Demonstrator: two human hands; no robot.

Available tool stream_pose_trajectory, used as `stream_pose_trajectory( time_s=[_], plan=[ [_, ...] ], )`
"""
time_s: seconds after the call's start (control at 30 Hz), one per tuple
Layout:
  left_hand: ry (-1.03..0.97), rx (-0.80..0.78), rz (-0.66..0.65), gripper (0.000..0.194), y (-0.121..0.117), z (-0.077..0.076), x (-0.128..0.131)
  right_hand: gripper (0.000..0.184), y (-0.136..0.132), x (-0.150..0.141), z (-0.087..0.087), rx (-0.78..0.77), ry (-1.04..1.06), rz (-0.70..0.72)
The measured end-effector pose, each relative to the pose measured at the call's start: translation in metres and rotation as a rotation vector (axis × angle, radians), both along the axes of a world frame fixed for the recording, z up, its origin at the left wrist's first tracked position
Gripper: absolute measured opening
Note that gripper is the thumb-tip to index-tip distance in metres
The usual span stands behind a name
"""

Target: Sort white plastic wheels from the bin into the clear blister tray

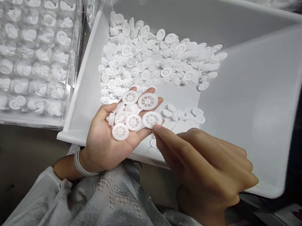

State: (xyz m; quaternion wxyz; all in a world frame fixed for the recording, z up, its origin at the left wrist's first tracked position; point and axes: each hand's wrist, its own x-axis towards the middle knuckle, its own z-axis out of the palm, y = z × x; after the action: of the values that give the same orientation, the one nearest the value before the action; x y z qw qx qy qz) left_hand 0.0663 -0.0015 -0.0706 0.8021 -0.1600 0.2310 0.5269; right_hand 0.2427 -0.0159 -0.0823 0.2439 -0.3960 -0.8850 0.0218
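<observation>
Cradling spoked plastic wheels (133,122) in left hand (105,143)

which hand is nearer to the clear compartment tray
Left. The left hand, white wheels on its palm, is right of the clear compartment tray, across the bin's edge; the right hand is farther right.

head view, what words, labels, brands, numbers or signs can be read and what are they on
No text can be read.
Grey shirt: plaid letter-like shapes on the front, too creased and unclear to read.
White discs in the left hand: any marks too small to read.
</observation>
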Motion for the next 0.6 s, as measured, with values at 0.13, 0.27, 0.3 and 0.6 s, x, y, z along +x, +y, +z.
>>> stream_pose_trajectory(
  time_s=[0.13,0.27,0.3,0.6],
  plan=[
    [-0.008,-0.009,0.015,0.047,0.001,0.0,0.0,0.04,0.002,-0.008,0.006,-0.011,0.082,0.059],
    [-0.028,-0.01,0.016,0.046,0.001,-0.001,0.0,0.039,-0.001,-0.014,0.006,-0.12,0.13,0.226],
    [-0.029,-0.008,0.02,0.046,0.0,-0.001,0.0,0.039,-0.002,-0.015,0.005,-0.139,0.136,0.246],
    [0.012,-0.036,0.059,0.044,0.003,-0.003,0.001,0.04,-0.013,-0.027,-0.006,-0.116,0.125,0.219]
  ],
)
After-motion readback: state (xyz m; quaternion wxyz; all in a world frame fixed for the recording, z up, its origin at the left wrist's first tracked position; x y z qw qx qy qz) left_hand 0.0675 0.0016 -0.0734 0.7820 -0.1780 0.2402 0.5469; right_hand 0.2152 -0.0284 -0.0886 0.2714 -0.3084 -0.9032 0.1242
